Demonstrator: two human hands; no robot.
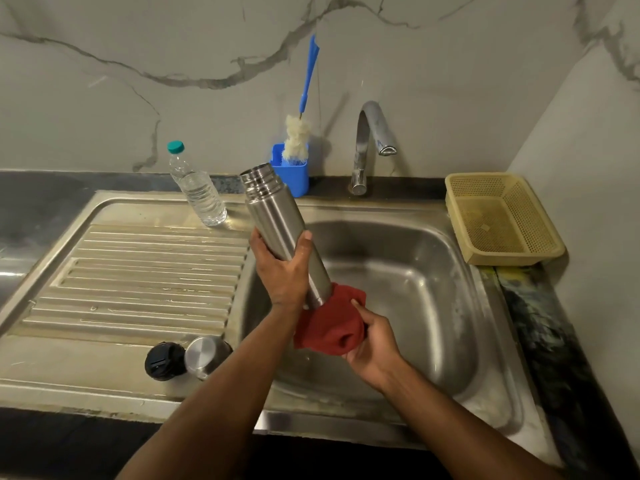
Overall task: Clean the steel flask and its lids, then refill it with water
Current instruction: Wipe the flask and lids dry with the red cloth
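Gripping the open flask mid-body over the sink, left hand tilts it; right hand clutches a red cloth round its base. Lids wait on the drainboard; refill seemingly not yet begun.

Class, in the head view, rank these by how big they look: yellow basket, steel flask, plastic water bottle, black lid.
1. yellow basket
2. steel flask, closer to the camera, so unsure against the basket
3. plastic water bottle
4. black lid
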